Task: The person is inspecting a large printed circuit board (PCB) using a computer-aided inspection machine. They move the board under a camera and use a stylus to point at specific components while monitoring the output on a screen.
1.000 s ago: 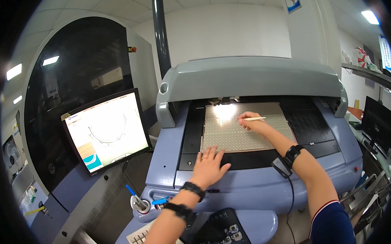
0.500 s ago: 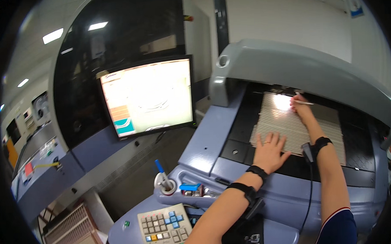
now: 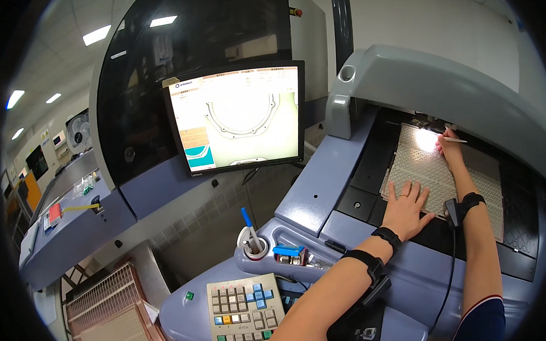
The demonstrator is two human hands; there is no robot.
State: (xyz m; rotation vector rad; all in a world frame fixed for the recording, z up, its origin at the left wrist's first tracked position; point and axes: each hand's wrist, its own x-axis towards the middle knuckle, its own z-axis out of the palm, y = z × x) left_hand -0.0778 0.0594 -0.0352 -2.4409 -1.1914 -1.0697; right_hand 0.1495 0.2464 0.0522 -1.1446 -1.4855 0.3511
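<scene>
A pale panel (image 3: 418,165) covered with rows of small repeated shapes lies on the black bed (image 3: 369,170) of a machine. My left hand (image 3: 407,213) rests on the panel's near left part, fingers spread, with a ring on one finger. Near its far edge, beside a bright spot of light (image 3: 427,140), my right hand (image 3: 449,149) is closed on a thin white pen-like tool (image 3: 456,140). The tool's tip is too small to make out. On the monitor (image 3: 241,126) to the left, an enlarged ring-shaped outline shows.
A grey arched cover (image 3: 438,77) spans the bed just beyond my right hand. Nearer me are a keypad (image 3: 245,313), a cup (image 3: 252,249) with a blue pen, and a small blue-topped box (image 3: 289,254). A cable (image 3: 450,284) hangs from my right wrist strap. Racked panels (image 3: 106,308) stand lower left.
The whole view has swung left, so everything sits further right in the picture. The monitor's outline now reads more clearly. Both hands keep about the same places on the panel.
</scene>
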